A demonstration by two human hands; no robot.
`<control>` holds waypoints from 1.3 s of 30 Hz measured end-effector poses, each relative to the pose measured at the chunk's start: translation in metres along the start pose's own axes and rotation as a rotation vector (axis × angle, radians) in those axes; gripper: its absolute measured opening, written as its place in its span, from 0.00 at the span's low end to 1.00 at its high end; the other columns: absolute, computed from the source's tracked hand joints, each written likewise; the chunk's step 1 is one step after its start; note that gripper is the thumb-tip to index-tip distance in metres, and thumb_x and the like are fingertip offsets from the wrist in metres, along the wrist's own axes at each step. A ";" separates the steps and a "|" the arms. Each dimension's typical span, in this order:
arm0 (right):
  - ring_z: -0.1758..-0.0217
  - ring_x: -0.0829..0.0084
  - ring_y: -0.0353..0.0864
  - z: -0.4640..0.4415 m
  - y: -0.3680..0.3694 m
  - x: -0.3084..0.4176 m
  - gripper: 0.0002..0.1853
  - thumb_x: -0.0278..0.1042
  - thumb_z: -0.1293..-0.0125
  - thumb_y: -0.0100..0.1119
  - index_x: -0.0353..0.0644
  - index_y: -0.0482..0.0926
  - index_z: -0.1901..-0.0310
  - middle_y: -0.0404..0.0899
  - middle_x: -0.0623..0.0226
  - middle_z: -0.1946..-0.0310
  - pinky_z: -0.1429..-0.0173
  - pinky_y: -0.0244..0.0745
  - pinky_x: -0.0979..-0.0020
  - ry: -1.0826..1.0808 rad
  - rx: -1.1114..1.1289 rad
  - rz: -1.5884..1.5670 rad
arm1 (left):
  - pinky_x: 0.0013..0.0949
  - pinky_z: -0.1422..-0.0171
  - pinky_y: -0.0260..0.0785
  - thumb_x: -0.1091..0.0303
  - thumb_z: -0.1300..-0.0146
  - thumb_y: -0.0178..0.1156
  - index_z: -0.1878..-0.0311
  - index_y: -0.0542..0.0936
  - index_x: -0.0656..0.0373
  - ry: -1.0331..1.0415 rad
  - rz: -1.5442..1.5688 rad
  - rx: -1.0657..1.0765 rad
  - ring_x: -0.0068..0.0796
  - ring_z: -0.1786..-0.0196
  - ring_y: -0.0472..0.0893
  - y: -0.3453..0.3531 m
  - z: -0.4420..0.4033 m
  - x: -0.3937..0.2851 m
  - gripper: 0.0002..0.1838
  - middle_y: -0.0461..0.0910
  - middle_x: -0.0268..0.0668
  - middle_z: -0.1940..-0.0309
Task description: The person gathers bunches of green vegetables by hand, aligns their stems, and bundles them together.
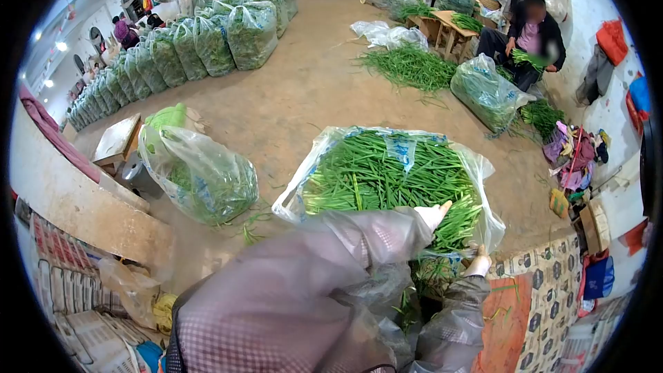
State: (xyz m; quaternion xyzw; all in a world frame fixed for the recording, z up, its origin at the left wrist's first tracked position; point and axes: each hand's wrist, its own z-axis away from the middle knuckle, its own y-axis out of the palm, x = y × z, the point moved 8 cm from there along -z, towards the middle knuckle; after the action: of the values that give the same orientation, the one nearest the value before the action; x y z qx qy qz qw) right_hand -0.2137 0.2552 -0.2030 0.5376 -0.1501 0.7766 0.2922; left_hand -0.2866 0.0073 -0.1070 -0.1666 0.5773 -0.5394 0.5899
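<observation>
A clear plastic bag [492,224] stands open in front of me, packed with long green stalks like chives [387,173]. Across the near right part of the bag, my left hand [433,215] lies on the stalks with a finger stretched out. Their paler ends are bundled just right of it. Lower down, my right hand [478,262] is closed at the bag's near right edge and appears to grip the plastic. Both my forearms wear translucent sleeve covers over checked cloth.
Another filled bag [200,176] leans at left. Rows of full bags [252,34] line the back left. Loose greens [411,68] lie on the floor near a seated co-worker [528,38], who holds greens beside a tilted bag [490,93]. Patterned cardboard [552,290] lies at lower right.
</observation>
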 end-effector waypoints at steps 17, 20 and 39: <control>0.23 0.56 0.47 0.150 0.106 0.087 0.61 0.39 0.50 0.74 0.50 0.37 0.24 0.45 0.51 0.25 0.23 0.44 0.56 -0.473 0.528 0.111 | 0.28 0.22 0.42 0.77 0.58 0.64 0.26 0.38 0.69 0.690 0.710 -0.298 0.33 0.27 0.57 -0.031 0.061 0.024 0.58 0.53 0.47 0.27; 0.26 0.57 0.53 0.141 0.126 0.089 0.60 0.39 0.50 0.75 0.50 0.38 0.24 0.50 0.54 0.27 0.25 0.49 0.59 -0.414 0.575 0.016 | 0.29 0.24 0.49 0.75 0.57 0.66 0.26 0.40 0.68 0.787 0.620 -0.458 0.38 0.29 0.62 -0.032 0.074 0.017 0.58 0.57 0.51 0.29; 0.49 0.72 0.75 0.213 0.167 0.150 0.40 0.27 0.50 0.69 0.38 0.65 0.33 0.76 0.64 0.51 0.40 0.69 0.69 -0.480 0.627 -0.186 | 0.36 0.37 0.65 0.80 0.56 0.58 0.47 0.69 0.61 0.677 0.632 -0.566 0.39 0.47 0.73 -0.150 0.157 0.017 0.27 0.70 0.43 0.53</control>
State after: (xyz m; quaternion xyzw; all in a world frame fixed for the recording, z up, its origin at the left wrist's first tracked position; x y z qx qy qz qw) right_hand -0.1952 0.0513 0.0294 0.7779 0.0793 0.6075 0.1400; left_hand -0.2224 -0.1279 0.0509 0.0461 0.8798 -0.1826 0.4365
